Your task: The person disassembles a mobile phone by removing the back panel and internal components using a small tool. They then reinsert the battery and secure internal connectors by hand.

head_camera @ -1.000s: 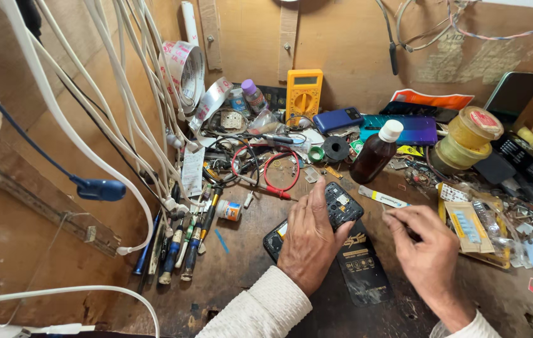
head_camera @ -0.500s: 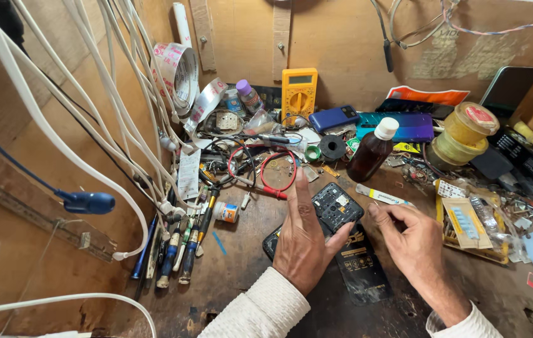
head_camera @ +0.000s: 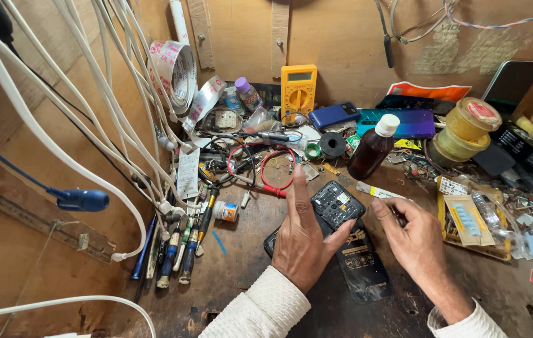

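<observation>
An opened black phone (head_camera: 336, 204) with its inner board showing lies on the wooden bench (head_camera: 241, 275). My left hand (head_camera: 302, 236) rests on its left side, index finger stretched along the edge and thumb under its lower right corner. My right hand (head_camera: 411, 236) hovers just right of the phone, fingers curled and pinched around a small thin tool I cannot make out. A dark flat phone cover (head_camera: 360, 266) lies under and below the phone, between my hands.
A brown bottle with a white cap (head_camera: 373, 147), a yellow multimeter (head_camera: 298, 92), red wire loops (head_camera: 277, 169), a row of screwdrivers (head_camera: 182, 247), a yellow jar (head_camera: 462, 131) and small parts crowd the back. White cables (head_camera: 85, 125) hang at left.
My left hand has slid a little forward along the phone's left edge. My right hand has moved closer to the phone. The view has shifted slightly.
</observation>
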